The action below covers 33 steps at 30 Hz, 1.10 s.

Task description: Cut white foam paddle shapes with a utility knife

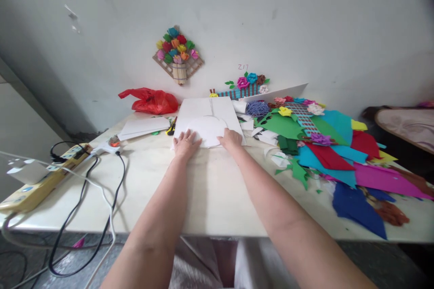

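A white board (195, 107) lies on the table in front of me, with a white paper piece (206, 127) with a rounded top edge on it. My left hand (186, 144) rests flat on the paper's lower left part, fingers spread. At the paper's lower right edge, my right hand (232, 139) has its fingers curled in and appears to pinch the edge; its fingertips are partly hidden. A yellow-and-black tool (171, 127), perhaps a cutter, lies just left of the board.
Left stand white sheets (144, 127), a red plastic bag (152, 101), a glue gun (107, 146) and a power strip (44, 180) with looping cables. Coloured sheets (325, 158), paper scraps (267, 137) and a paper-flower piece (305, 117) cover the right side. A flower decoration (178, 56) hangs on the wall.
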Each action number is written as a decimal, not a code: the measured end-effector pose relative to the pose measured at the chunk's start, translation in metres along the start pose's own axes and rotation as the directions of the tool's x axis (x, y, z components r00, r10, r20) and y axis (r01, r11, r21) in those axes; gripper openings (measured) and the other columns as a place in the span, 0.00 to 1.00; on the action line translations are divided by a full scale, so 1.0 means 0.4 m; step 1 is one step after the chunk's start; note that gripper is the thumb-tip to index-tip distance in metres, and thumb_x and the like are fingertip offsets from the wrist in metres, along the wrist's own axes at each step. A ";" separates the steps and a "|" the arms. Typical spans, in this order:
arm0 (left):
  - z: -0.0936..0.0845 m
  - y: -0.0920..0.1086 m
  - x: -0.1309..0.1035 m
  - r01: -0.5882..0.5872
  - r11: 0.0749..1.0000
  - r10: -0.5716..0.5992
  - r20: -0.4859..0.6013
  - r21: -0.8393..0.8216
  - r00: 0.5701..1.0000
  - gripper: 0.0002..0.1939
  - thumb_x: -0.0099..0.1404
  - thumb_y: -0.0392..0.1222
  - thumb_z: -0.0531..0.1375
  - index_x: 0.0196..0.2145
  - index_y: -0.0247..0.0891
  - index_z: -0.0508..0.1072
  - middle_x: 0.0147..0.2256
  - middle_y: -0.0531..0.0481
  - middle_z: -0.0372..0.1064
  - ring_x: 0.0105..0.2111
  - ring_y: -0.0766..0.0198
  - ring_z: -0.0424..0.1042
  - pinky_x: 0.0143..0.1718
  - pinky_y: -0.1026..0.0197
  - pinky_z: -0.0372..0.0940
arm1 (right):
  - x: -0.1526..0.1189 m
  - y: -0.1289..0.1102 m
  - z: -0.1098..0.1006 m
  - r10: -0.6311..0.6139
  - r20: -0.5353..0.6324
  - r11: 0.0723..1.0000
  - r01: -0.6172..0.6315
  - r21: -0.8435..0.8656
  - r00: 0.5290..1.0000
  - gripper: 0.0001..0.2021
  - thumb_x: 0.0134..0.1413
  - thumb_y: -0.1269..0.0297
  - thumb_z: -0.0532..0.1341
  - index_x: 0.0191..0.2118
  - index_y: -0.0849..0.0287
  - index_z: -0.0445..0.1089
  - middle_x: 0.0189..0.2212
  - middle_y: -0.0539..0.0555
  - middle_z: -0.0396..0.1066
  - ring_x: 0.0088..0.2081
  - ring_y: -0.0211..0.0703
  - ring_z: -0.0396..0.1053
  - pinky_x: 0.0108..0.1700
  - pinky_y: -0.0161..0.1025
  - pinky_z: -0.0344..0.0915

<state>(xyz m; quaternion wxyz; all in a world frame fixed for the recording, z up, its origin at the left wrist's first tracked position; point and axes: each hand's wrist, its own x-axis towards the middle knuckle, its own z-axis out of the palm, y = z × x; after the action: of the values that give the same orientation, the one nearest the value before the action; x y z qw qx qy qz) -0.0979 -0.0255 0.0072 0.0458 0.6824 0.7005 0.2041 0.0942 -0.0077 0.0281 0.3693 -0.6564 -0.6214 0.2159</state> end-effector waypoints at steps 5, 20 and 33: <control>-0.005 0.003 -0.002 0.012 1.000 -0.012 0.005 0.011 1.000 0.28 0.67 0.57 0.53 0.62 0.49 0.64 0.68 0.48 0.47 0.68 0.48 0.44 0.65 0.38 0.39 | -0.015 0.006 0.006 -0.392 0.071 0.835 0.387 -0.390 0.917 0.28 0.54 0.49 0.63 0.56 0.60 0.68 0.61 0.64 0.61 0.62 0.55 0.57 0.63 0.49 0.51; -0.005 0.012 -0.001 0.052 0.988 -0.063 0.074 0.142 0.995 0.33 0.69 0.62 0.43 0.67 0.50 0.54 0.70 0.52 0.35 0.69 0.53 0.39 0.66 0.42 0.38 | 0.002 0.044 0.053 -0.323 0.269 0.805 0.413 -0.426 0.907 0.33 0.56 0.43 0.58 0.63 0.56 0.62 0.68 0.56 0.50 0.69 0.53 0.44 0.68 0.45 0.44; -0.001 0.008 -0.001 0.029 0.989 -0.040 0.073 0.148 0.997 0.32 0.68 0.61 0.44 0.67 0.52 0.55 0.70 0.53 0.39 0.69 0.51 0.40 0.66 0.41 0.38 | 0.003 0.041 0.048 -0.295 0.297 0.811 0.402 -0.425 0.908 0.33 0.58 0.42 0.56 0.64 0.55 0.61 0.69 0.54 0.48 0.70 0.51 0.42 0.68 0.44 0.43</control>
<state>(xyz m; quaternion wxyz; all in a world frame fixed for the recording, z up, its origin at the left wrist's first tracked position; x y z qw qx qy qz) -0.0952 -0.0263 0.0087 0.0256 0.6787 0.7231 0.1253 0.0909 -0.0016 0.0038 0.1596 -0.5733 -0.8018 0.0544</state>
